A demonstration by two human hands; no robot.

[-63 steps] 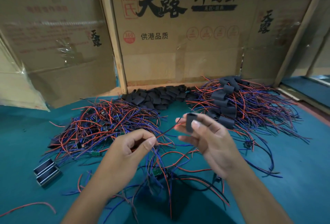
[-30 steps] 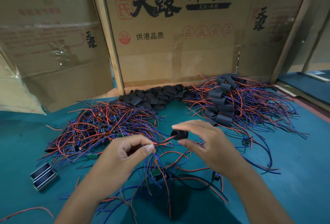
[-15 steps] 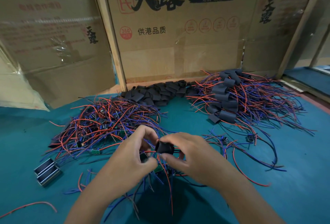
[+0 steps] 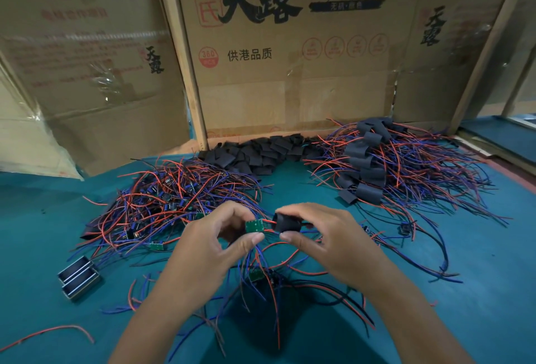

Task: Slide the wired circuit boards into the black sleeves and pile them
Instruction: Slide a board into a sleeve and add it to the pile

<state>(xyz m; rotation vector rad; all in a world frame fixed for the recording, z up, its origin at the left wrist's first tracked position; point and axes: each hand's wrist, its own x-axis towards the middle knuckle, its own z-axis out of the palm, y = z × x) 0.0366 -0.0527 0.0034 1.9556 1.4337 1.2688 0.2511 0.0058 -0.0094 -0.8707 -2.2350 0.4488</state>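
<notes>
My left hand (image 4: 214,244) pinches a small green circuit board (image 4: 254,226) with red and blue wires. My right hand (image 4: 324,236) holds a black sleeve (image 4: 285,223) threaded on those wires, its mouth just right of the board. A tangle of bare wired boards (image 4: 174,207) lies to the left. Empty black sleeves (image 4: 261,151) are heaped at the back. Sleeved boards (image 4: 368,166) are piled on the right with their wires fanned out.
Cardboard boxes (image 4: 290,59) wall off the back of the green table (image 4: 478,291). Two small metal blocks (image 4: 78,276) sit at the left. Loose wired boards (image 4: 261,276) lie under my hands, and a stray red wire (image 4: 49,333) lies at the lower left.
My right hand carried the sleeve down the wires toward my left hand. Both hands came together and the green board now shows at the sleeve's mouth.
</notes>
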